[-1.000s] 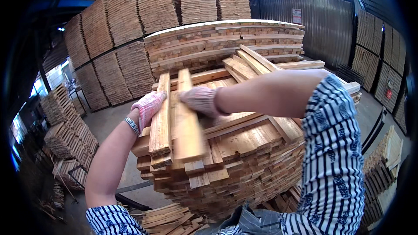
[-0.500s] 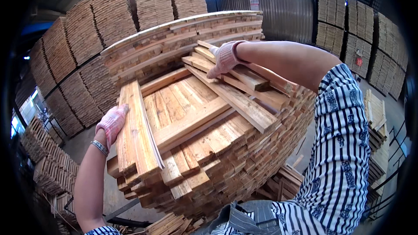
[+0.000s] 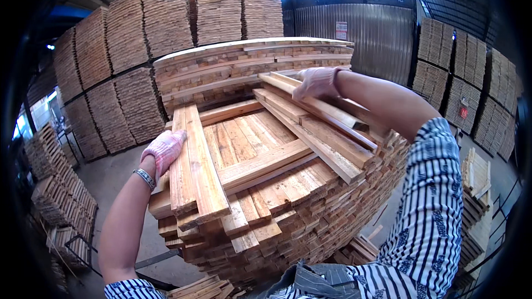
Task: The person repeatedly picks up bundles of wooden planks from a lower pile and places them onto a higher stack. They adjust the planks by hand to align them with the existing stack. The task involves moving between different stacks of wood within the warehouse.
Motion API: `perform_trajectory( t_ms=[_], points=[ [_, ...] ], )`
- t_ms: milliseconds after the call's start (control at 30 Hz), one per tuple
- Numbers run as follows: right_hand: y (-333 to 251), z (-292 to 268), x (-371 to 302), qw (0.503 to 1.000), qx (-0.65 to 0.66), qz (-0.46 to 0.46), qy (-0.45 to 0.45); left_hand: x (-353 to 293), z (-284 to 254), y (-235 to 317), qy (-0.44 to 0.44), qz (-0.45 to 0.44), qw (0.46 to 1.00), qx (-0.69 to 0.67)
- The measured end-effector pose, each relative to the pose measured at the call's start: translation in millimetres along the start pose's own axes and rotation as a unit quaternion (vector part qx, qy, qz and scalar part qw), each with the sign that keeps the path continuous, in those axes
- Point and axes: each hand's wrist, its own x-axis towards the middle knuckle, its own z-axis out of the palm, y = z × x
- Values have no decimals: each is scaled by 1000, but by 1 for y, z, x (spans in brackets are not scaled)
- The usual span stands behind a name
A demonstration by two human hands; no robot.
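Note:
A pair of long wooden planks (image 3: 195, 171) lies lengthwise on the left side of a big stack of planks (image 3: 310, 210). My left hand (image 3: 165, 150), in a pink and white knit glove, is closed on their outer edge, most of its fingers hidden. On the right, several loose planks (image 3: 307, 133) lie slanting across the stack top. My gloved right hand (image 3: 317, 84) is closed round a narrow plank (image 3: 338, 112) on top of that bunch; its fingertips are partly covered. Between the two groups, a crosswise plank (image 3: 266, 163) rests over the lower layer.
Behind the loose planks rises a higher tier of planks (image 3: 244, 66). Tall lumber stacks (image 3: 166, 19) stand along the left and back, beside a corrugated metal wall (image 3: 382, 33). Smaller piles (image 3: 61, 194) sit on the floor at left, with more lumber (image 3: 479, 174) at right.
My right hand has shifted over the right-hand bunch, and a narrow plank there now lies differently under it. My left hand stays at the left planks. The view has tilted upward.

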Motion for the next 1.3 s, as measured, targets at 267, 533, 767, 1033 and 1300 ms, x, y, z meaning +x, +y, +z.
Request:
perform_trajectory(
  t_ms=[267, 533, 767, 1033, 1300],
  points=[
    [-110, 10, -12, 979, 126, -127, -102, -2, 1, 0, -27, -56, 995, -76],
    [-181, 47, 41, 722, -508, -464, -72, 1, -12, -5, -39, -6, 996, 84],
    [-191, 67, 38, 963, -9, -243, -114, -17, -9, 19, -20, -50, 998, -32],
    [-253, 46, 5, 924, -153, -349, 29, 4, -10, -16, -28, 5, 997, 68],
    [-218, 100, 94, 878, -250, -386, 135, 2, -6, -2, -15, 14, 996, 86]
  ],
)
